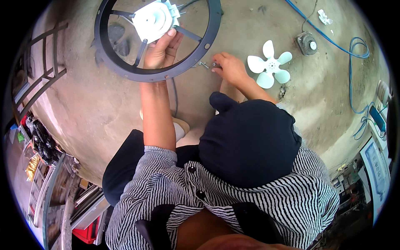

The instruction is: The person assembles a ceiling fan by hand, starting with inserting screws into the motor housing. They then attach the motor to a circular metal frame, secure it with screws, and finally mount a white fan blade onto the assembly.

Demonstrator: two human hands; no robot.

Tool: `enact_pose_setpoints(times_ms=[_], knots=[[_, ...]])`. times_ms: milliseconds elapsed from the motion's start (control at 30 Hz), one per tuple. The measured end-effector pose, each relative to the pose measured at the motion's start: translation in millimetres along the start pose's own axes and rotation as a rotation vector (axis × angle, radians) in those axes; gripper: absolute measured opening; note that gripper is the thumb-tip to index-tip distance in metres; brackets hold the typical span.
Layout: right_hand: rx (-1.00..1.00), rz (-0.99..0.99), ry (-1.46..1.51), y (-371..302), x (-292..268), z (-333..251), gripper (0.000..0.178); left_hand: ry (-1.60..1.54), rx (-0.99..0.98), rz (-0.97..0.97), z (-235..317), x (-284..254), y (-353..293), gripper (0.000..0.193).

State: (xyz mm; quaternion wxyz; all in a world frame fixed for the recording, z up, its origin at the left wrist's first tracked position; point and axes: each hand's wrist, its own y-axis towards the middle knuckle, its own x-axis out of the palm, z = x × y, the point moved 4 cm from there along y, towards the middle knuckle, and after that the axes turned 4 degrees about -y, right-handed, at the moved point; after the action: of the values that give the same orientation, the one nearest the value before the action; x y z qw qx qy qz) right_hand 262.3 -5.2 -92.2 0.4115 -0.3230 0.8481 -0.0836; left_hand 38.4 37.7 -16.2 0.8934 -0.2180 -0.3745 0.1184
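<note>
My left hand (pixel 158 54) is closed around the lower side of a white motor housing (pixel 153 21), its thumb on the housing's edge. A dark grey fan ring (pixel 131 74) surrounds the housing, joined to it by thin spokes, and is held up with it above the floor. Down by the floor, my right hand (pixel 232 67) has its thumb and fingers apart, with a small screw (pixel 214 64) lying in the gap between them. Just left of those fingertips lie several more screws (pixel 203 65). A pale five-bladed fan impeller (pixel 272 66) rests to the right of my right hand.
Beyond the impeller sits a dark motor (pixel 306 43) with a cable. A blue hose (pixel 351 79) curves along the right. White scrap (pixel 324 17) lies far right. Dark metal bars (pixel 43 68) stand at left, above shelves of clutter. My bent knee (pixel 250 141) rises close to my right forearm.
</note>
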Motion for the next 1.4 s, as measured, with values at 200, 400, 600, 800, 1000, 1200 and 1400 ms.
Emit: enact_pose_setpoints(times_ms=[200,400,600,800,1000,1200,1400], knots=[[-0.063,0.132,-0.043,-2,16,3,0.015,-0.109,-0.029,-0.034,-9,12,-3,0.039],[0.254,0.327,0.39,0,-22,22,0.014,0.046,0.016,-0.002,-9,15,0,0.044],[0.102,0.747,0.95,13,-142,-8,0.021,0.134,0.174,-0.017,-12,18,2,0.046],[-0.173,0.517,0.588,11,-165,-92,0.022,0.253,0.279,0.035,-16,28,3,0.042],[-0.353,0.556,0.046,19,-141,-99,0.021,0.316,0.37,-0.025,-21,37,1,0.042],[-0.287,0.592,0.233,21,-141,-99,0.012,0.325,0.353,-0.028,-27,35,1,0.044],[-0.283,0.582,0.259,20,-141,-96,0.012,0.31,0.323,-0.017,-27,42,0,0.043]])
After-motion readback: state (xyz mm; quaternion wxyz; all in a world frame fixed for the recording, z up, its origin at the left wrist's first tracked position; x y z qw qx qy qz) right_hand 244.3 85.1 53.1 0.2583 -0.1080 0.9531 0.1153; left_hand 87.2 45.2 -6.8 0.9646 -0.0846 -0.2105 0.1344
